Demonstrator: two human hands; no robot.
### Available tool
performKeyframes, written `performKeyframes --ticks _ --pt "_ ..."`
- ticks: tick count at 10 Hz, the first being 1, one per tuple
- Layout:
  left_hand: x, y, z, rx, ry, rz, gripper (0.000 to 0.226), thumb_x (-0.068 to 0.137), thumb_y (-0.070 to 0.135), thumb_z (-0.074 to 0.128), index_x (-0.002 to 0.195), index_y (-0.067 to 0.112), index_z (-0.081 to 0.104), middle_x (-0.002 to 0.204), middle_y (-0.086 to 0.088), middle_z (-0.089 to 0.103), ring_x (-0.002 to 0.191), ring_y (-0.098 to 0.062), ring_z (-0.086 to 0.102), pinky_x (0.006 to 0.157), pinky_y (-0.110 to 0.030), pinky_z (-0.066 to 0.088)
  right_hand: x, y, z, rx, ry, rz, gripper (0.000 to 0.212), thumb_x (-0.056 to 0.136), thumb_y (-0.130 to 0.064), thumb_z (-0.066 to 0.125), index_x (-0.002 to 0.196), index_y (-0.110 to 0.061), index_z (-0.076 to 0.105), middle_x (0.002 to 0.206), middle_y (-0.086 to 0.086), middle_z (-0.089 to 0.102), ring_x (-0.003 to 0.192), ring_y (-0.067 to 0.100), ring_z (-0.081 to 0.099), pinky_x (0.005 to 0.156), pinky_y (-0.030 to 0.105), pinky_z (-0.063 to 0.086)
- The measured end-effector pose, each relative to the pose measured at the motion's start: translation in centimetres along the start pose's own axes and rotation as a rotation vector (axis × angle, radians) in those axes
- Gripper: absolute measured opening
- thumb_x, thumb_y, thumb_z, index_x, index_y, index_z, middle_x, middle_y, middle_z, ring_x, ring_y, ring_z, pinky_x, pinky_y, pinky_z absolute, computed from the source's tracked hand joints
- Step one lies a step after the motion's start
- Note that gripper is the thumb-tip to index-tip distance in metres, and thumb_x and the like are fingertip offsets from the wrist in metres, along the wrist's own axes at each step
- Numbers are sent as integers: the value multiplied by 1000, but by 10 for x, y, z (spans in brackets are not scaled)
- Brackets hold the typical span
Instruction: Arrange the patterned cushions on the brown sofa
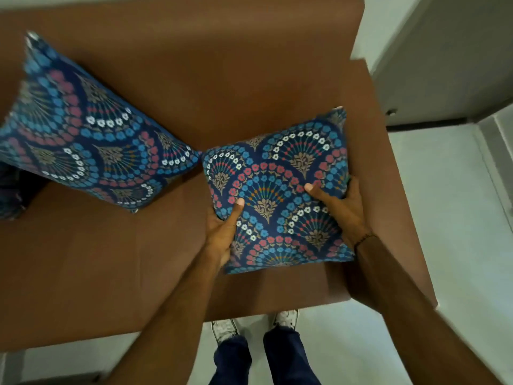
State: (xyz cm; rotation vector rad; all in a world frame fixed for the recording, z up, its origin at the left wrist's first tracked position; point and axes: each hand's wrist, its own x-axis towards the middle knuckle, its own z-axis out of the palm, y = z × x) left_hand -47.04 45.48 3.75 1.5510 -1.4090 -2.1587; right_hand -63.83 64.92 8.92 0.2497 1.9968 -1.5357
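The held cushion (280,195) sits at the right end of the sofa (208,87), over the seat and close to the right armrest (388,173), its upper edge toward the backrest. Both hands are closed on it: the left hand (222,232) clamps the lower-left edge with the thumb across the front face, and the right hand (344,209) clamps the right edge the same way. Whether its lower edge rests on the seat cannot be told. A second cushion (83,134) leans against the backrest toward the left end, its corner almost touching the held one.

To complete this step well, push the cushion back until it meets the backrest, square it to the armrest corner, match the tilt of the second cushion, then release both hands together.
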Motion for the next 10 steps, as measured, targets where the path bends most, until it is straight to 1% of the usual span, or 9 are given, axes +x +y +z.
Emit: performKeyframes --ticks 1,2,3,4,5,6,7,8,10 --pt "16 38 24 -66 -99 73 94 68 54 83 151 26 49 136 6 72 118 -14 75 100 -43 63 12 -75 -11 -99 -65 -222 88 64 -33 103 135 -33 52 134 -11 72 117 6 77 97 38 68" --pt "33 56 37 -44 -147 50 95 71 57 80 155 31 43 134 11 69 125 -20 69 106 -50 55 33 -114 -5 -234 -107 -390 88 68 -22 104 137 -29 50 132 -15 69 110 -11 74 90 19 65" --pt "68 60 46 -45 -142 -17 76 93 46 73 158 31 35 128 11 65 127 -24 63 111 -58 50 74 -145 18 -434 -234 -464 93 76 -10 98 153 -12 44 131 -11 65 102 -15 70 94 18 63" --pt "87 55 47 -60 -144 -45 71 98 42 70 158 30 35 127 10 65 118 -18 66 111 -58 50 98 -147 31 -516 -313 -468 92 81 1 92 156 -5 40 134 -5 61 115 8 69 111 40 60" --pt "108 47 50 -12 -189 -61 40 99 44 67 135 39 49 117 18 66 107 -9 67 107 -55 51 131 -136 33 -558 -341 -486 93 81 5 90 157 -4 37 130 -7 62 127 21 63 116 50 56" --pt "109 44 52 16 -181 -100 24 99 50 65 117 44 52 116 16 68 116 -19 67 107 -55 51 139 -129 30 -563 -347 -468 98 81 2 92 160 -8 36 136 -6 62 131 21 62 118 48 55" --pt "92 50 52 186 -164 -144 59 94 66 62 140 36 41 130 3 64 113 -22 67 101 -51 56 133 -129 28 -609 -317 -453 106 79 -8 96 164 -12 33 154 5 59 140 23 59 120 45 51" --pt "77 63 51 281 -95 -142 89 92 72 59 162 30 26 155 -2 55 128 -26 64 111 -56 52 120 -137 23 -675 -272 -449 113 77 -19 99 168 -12 32 165 14 51 152 34 52 125 55 46" --pt "34 89 39 426 -32 3 68 99 39 71 155 11 44 160 -14 55 149 -37 50 123 -57 41 69 -150 24 -835 -89 -529 106 85 -46 89 171 -28 29 166 10 52 152 38 52 123 67 41"
